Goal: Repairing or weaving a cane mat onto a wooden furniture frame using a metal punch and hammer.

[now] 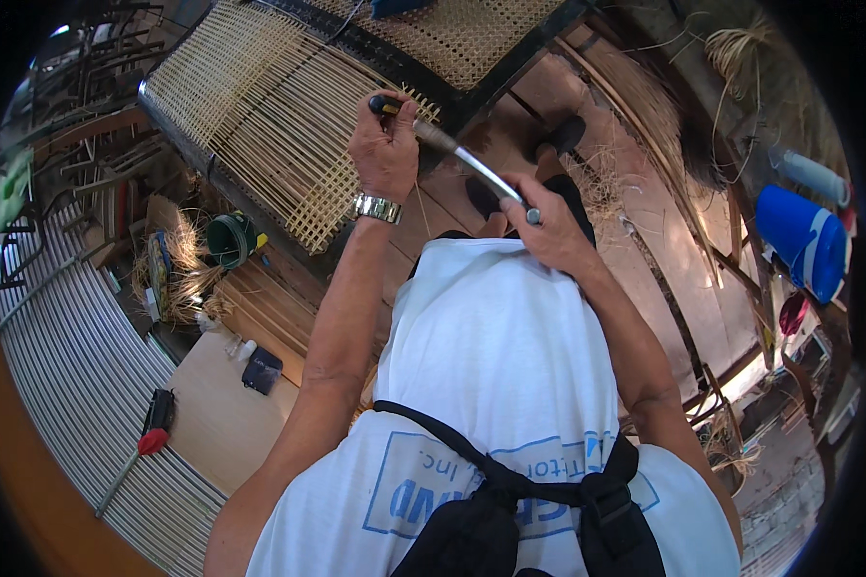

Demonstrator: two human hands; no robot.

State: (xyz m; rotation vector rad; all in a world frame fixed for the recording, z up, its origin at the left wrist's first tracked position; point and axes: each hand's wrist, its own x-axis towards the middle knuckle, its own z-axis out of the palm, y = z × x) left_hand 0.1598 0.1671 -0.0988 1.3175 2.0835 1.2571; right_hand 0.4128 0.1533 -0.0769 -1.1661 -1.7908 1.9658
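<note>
A cane-woven panel (269, 91) in a dark frame lies ahead of me, with open strands in the middle and a tighter lattice at its near end. Over this near end, my left hand (387, 154) is closed round a tool with a black and yellow handle (385, 105); its working end is hidden. My right hand (555, 231), in front of my shirt, grips what looks like a hammer (486, 171) by the end with the round metal face. Its metal shaft and brown grip slant up toward my left hand, and I cannot tell whether they touch it.
A second woven cane panel (443, 38) adjoins at the far side. To the left are a green bucket (231, 239), loose fibre and a small dark container (262, 371) on a board. A blue bucket (801, 240) stands at right, near long strips of cane (635, 125).
</note>
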